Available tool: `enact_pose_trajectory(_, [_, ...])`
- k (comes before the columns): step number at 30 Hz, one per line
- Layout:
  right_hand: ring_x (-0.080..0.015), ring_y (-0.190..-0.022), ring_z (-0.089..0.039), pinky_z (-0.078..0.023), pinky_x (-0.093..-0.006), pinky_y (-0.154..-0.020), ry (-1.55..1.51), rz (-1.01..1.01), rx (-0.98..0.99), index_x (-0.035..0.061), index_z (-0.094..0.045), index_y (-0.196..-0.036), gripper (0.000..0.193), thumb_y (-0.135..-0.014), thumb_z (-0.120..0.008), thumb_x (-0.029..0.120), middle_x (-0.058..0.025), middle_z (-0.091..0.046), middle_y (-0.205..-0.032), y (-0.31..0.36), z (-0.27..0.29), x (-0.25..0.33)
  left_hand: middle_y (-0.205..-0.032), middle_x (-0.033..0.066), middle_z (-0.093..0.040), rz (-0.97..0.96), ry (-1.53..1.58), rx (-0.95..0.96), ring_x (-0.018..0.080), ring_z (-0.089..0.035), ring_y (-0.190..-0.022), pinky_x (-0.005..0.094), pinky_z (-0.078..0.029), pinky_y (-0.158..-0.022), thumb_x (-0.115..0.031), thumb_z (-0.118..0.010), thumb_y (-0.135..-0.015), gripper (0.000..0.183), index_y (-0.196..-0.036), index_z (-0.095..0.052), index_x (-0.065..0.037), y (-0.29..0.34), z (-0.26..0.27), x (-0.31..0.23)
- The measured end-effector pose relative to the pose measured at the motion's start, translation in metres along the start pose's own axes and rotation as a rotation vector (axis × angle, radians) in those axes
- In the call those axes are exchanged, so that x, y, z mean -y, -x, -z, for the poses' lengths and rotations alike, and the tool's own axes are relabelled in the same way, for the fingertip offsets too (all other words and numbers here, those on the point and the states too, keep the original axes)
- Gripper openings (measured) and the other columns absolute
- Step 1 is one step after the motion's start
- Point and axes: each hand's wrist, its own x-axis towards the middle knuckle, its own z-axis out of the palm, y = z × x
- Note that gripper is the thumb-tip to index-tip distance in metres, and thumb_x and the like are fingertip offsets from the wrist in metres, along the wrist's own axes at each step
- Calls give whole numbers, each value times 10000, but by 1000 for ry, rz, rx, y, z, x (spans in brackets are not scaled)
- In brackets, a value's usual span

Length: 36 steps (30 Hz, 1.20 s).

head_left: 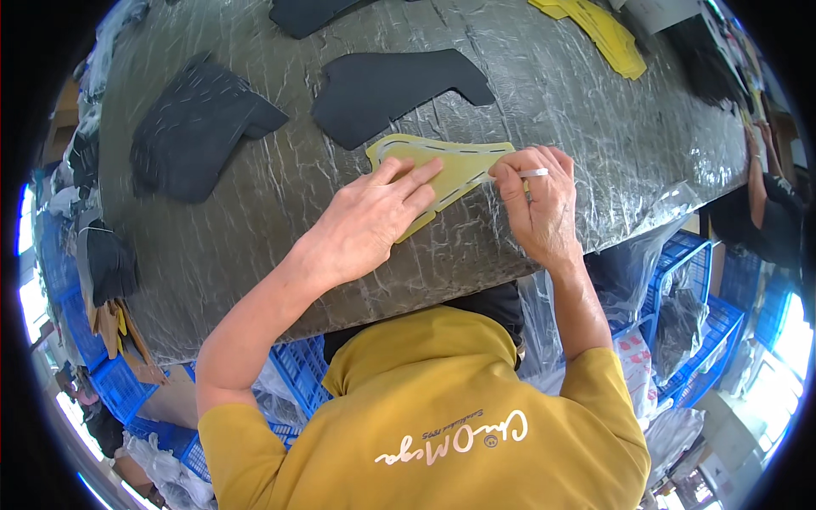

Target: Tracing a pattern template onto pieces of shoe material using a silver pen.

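Note:
A flat yellow template (pixel 463 161) with dashed slots along its edges lies on the table in front of me. Dark material and pale lines show through some of the slots. My left hand (pixel 367 223) rests on the template's left part, fingers stretched out and pressing it down. At its right tip, my right hand (pixel 544 208) pinches a slim white pen (pixel 534 172). The pen's tip is close to the lower slotted edge, partly hidden by the fingers. Just beyond the template lies a dark, curved cut piece (pixel 395 89).
Dark cut pieces with pale marks (pixel 200 127) lie at left, and another dark piece (pixel 314 13) at the far edge. Yellow templates (pixel 608 38) sit far right. Wrinkled plastic covers the table (pixel 280 246). Blue crates (pixel 684 263) stand below right; another person's arm (pixel 756 170) shows beyond.

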Motion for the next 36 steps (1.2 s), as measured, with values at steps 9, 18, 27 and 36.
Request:
enact_pose_trajectory(9, [-258, -809, -627, -423, -415, -896, 125, -90, -92, 93, -646, -917, 90, -991, -629, 142, -35, -655, -823, -2, 12, -20, -1537, 84, -480, -31, -9, -7, 310, -507, -1306, 409, -557, -1005, 71, -623, -791, 416, -1196, -576, -10, 0, -2, 1])
enact_pose_trajectory(18, [-253, -815, -631, -422, -415, -895, 149, -119, -106, 97, -668, -917, 103, -995, -622, 148, -28, -669, -835, -2, 18, -26, -1531, 62, -491, -26, -17, -23, 300, -517, -1312, 416, -564, -1003, 51, -600, -852, 336, -1181, -589, -13, -2, -1, -1])
enact_pose_trajectory(27, [-257, -820, -651, -427, -404, -929, 148, -160, -49, 77, -691, -906, 140, -993, -618, 159, -40, -693, -820, -15, 22, -16, -1494, 204, -477, 23, -378, -119, 388, -492, -1325, 394, -505, -1069, -113, -669, -792, 297, -1067, -631, -7, 1, -32, -31])
enact_pose_trajectory(36, [-243, -898, -672, -442, -391, -937, -333, 147, 280, 58, -728, -943, 105, -933, -697, 158, -39, -726, -892, -50, -23, 36, -1399, 226, -550, 130, -330, -148, 426, -494, -1323, 448, -427, -1138, -137, -643, -817, 361, -1154, -650, -10, 1, -52, -38])
